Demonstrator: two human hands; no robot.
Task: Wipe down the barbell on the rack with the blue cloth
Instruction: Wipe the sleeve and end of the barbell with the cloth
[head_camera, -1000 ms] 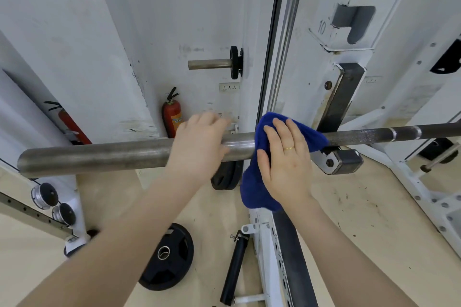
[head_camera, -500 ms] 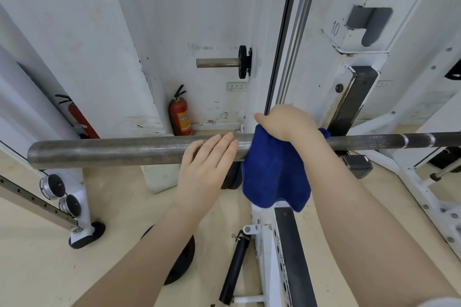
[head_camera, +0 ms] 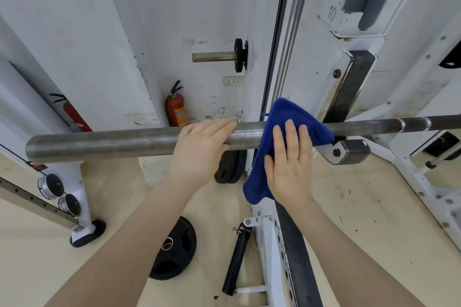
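Observation:
The barbell [head_camera: 124, 142] lies across the view, its thick grey sleeve on the left and its thin dark shaft [head_camera: 389, 124] running right. It sits in the rack's J-hook [head_camera: 345, 152]. The blue cloth [head_camera: 289, 113] is draped over the bar where the sleeve meets the shaft, hanging down in front. My right hand [head_camera: 289, 167] presses flat on the cloth with straight fingers pointing up. My left hand [head_camera: 202, 149] rests on the sleeve just left of the cloth, fingers laid over the top.
The white rack upright [head_camera: 349, 87] stands behind the cloth. On the floor lie a black weight plate [head_camera: 174, 249] and a black roller [head_camera: 235, 259]. Another plate [head_camera: 229, 167] leans behind the bar. A red fire extinguisher [head_camera: 177, 109] stands by the wall, below a storage peg [head_camera: 214, 56].
My right hand came off the top of the bar and now lies flat on the cloth's front. My left hand rose from below the sleeve onto it.

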